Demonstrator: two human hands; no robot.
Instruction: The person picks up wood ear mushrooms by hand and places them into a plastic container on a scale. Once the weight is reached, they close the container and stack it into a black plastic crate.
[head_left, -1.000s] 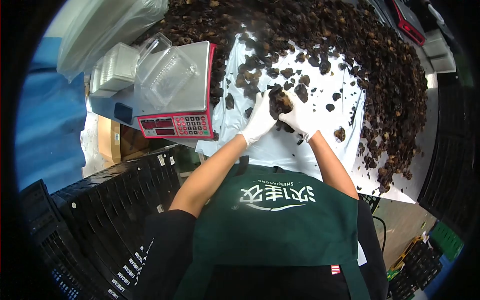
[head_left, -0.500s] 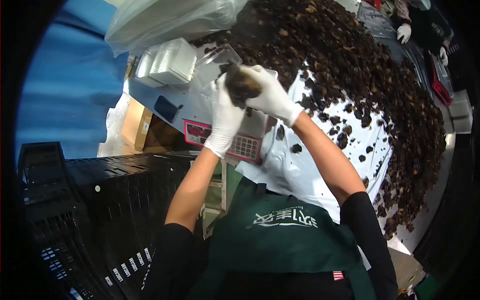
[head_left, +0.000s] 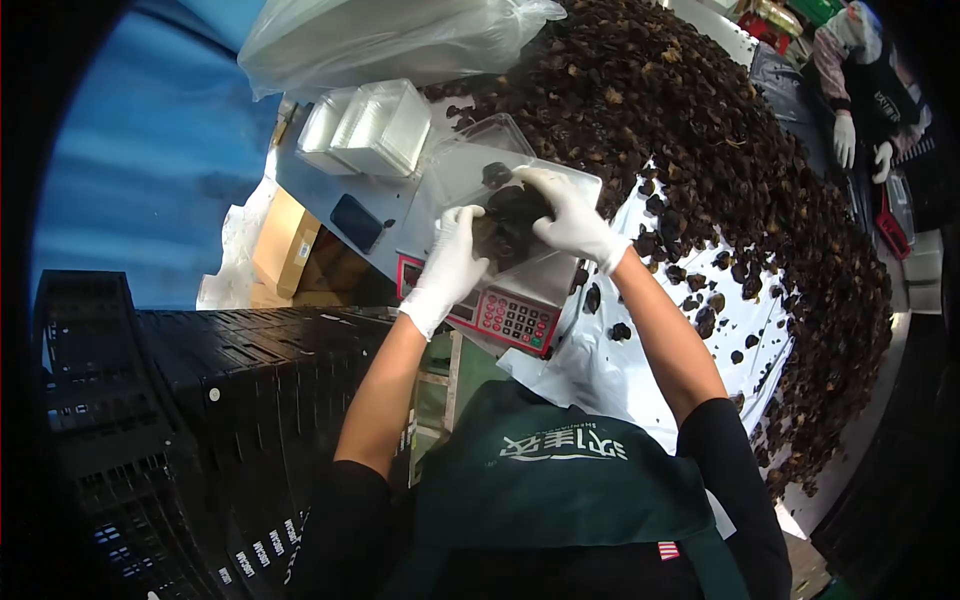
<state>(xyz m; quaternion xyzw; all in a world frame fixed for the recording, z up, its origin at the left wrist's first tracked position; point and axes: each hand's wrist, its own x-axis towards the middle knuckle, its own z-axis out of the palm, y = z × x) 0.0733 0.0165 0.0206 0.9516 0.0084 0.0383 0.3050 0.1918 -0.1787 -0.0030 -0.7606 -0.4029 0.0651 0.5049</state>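
Dark brown, curled pieces that look like wood ear mushrooms (head_left: 515, 215) lie in a clear plastic tray (head_left: 535, 262) on a red-edged digital scale (head_left: 515, 317). My left hand (head_left: 452, 265), in a white glove, cups the clump from the left with thumb and fingers around its edge. From the right, my white-gloved right hand (head_left: 575, 220) curves its fingers and thumb about the same clump. One loose piece (head_left: 496, 174) lies beyond the fingertips. The clump partly hides the tray's bottom, and my left hand covers part of the scale's display.
A large heap of the same pieces (head_left: 690, 110) spreads across the table. Stacked clear trays (head_left: 375, 125), a phone (head_left: 356, 222) and a plastic bag (head_left: 390, 45) are at the left. Black crates (head_left: 270, 365) stand below. Another person in white gloves (head_left: 845, 138) is at the far right.
Both hands have come down with the clump from above the scale to the tray, and the clump has spread out. The view has shifted, showing more of the other person.
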